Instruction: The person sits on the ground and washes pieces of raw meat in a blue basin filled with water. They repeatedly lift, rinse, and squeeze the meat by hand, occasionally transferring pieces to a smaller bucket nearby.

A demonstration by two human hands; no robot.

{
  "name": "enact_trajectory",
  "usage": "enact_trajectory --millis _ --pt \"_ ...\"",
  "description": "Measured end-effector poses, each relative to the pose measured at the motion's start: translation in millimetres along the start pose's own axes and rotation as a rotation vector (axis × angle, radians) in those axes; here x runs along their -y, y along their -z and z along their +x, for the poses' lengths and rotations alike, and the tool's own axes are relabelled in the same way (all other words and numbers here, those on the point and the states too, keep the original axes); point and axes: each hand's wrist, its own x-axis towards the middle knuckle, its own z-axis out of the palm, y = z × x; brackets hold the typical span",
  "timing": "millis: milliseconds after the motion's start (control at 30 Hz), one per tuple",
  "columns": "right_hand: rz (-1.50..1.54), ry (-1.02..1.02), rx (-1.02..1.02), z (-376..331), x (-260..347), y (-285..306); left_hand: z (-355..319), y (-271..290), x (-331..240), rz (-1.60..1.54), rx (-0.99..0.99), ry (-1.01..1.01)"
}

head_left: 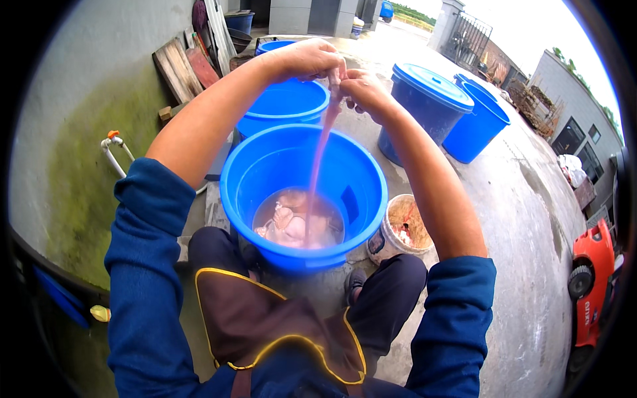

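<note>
My left hand [317,58] is raised high, its fingers closed around the top of a pale, soft, fleshy piece [334,86] that looks like a length of gut. Close beside it, my right hand [363,91] pinches the same piece lower down. A blurred pinkish stream or strand [319,156] runs from it into a large blue tub [233,196] between my knees; which of the two it is, I cannot tell. Pale pink, folded fleshy pieces [288,222] lie in cloudy liquid at the bottom of the tub.
Another blue tub [288,99] stands behind the first. To the right are a lidded blue barrel [424,106] and an uncovered blue bin [479,126]. A dirty white bucket [381,247] sits by my right knee. Boards [178,66] and a pipe tap [114,139] line the left wall.
</note>
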Motion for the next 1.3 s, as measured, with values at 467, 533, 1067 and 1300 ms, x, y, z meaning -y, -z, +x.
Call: enact_trajectory --millis 467,533,1067,1300 --pt "0.897 -0.165 0.189 -1.6 -50.6 -37.1 -13.6 -48.1 91.1 -0.326 -0.219 0.133" --pt "0.885 -0.172 0.199 -1.8 -50.9 -38.0 -24.3 -66.4 111.6 -0.447 -0.254 0.201" --pt "0.984 -0.164 -0.143 11.8 -51.5 1.5 -58.9 -173.8 242.1 -0.523 0.004 0.369" --pt "0.825 0.071 -0.329 9.5 -45.7 151.4 -75.7 -164.6 293.6 -0.262 0.027 0.464"
